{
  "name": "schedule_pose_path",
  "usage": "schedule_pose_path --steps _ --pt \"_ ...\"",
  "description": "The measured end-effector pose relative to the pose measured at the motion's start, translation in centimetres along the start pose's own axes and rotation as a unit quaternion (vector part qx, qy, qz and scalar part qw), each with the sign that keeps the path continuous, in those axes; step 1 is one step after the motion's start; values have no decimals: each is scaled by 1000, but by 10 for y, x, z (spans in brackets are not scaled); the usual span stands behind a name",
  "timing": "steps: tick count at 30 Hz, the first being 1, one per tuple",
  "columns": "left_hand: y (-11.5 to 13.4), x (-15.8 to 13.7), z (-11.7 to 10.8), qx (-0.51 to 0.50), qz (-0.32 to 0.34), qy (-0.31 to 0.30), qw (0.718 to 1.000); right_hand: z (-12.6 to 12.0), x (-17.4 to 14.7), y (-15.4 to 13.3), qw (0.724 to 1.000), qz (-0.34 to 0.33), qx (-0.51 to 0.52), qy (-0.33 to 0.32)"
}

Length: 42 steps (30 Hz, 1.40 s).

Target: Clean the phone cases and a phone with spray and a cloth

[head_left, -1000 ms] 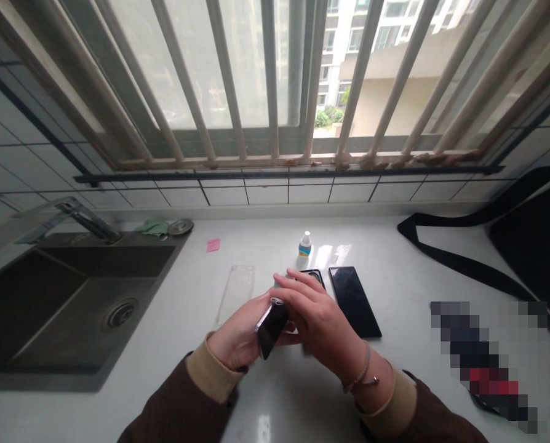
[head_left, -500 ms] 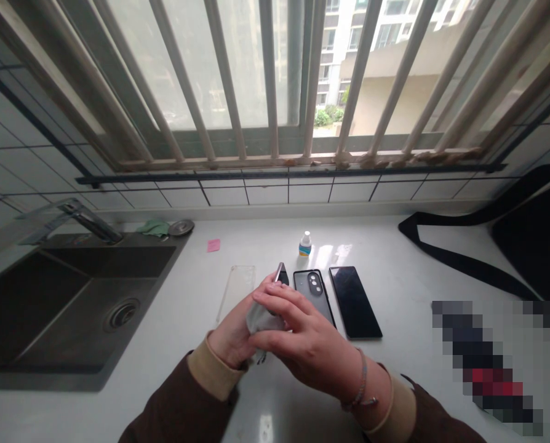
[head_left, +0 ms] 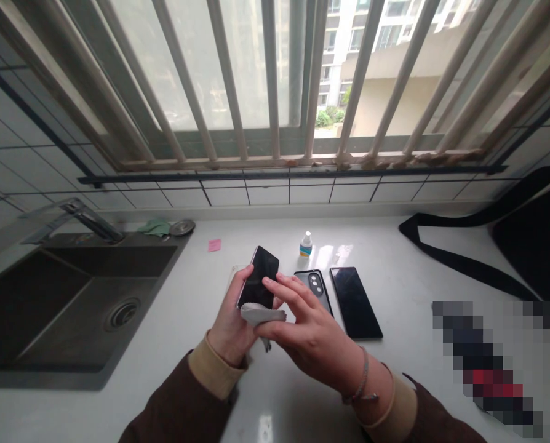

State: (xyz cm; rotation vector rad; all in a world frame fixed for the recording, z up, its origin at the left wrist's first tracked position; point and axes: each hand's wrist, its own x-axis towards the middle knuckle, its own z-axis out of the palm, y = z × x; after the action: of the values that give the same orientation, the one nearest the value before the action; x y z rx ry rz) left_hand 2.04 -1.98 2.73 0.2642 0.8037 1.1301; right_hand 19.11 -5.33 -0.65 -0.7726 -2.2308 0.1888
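My left hand grips a smartphone by its edges, the dark screen facing up toward me. A grey cloth lies over the phone's lower end, pinched between the thumb and fingers of my right hand. The fingertips of that hand reach over the right side of the screen. Behind the right hand lies a black phone case with camera cutouts, partly covered by the fingers. A clear phone case is mostly hidden behind the left hand and the held phone.
Right of the black case lies a second smartphone. A small white-capped bottle stands behind the cases, and a pink sticky note lies farther left. The sink is at left, a black strap at right. A pixelated patch covers the lower right.
The held phone has tipped so its screen now faces up in view. My right hand and the cloth have shifted down off the upper screen.
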Motion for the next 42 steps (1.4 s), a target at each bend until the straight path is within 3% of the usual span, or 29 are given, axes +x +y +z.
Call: schedule_pose_path --steps 7,12,17,24,29,31,37,42 --pt "11 2 -2 -29 43 -10 999 -1 1 5 999 11 -39 -7" --pt "31 6 -11 13 34 19 999 -3 2 9 994 78 -60 55" --pt "42 8 -16 31 55 30 998 -5 3 7 981 170 53 79" --pt "41 12 -17 55 38 42 997 0 7 8 914 315 256 -26" --pt "35 15 -15 69 20 66 995 7 4 3 806 402 421 -102" --pt "33 16 -14 68 9 72 995 10 3 2 782 412 454 -113" --pt "31 16 -13 88 13 68 994 14 1 2 765 420 471 -131" --pt "42 14 -16 125 1 62 990 15 1 2 772 411 470 -118"
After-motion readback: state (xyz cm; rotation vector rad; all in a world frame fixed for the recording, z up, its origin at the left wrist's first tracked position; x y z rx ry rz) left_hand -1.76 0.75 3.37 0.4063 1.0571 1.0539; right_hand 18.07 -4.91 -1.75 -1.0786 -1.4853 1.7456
